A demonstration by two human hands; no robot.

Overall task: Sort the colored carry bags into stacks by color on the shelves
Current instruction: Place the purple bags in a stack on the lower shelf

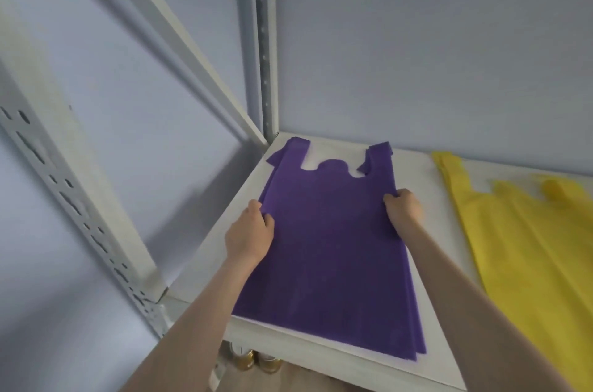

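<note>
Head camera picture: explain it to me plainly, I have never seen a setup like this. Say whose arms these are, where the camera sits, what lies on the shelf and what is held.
No machine here: a person wears one camera on the head, looking down at their own bare arms. The left hand and right hand each grip a side edge of a stack of flat purple fabric carry bags, handles pointing at the wall. It lies on a white metal shelf. Beside it, to the right and apart, lie yellow fabric carry bags.

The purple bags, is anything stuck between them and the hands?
No. The left hand and right hand already grip the purple bags by their side edges, flat on the shelf.
</note>
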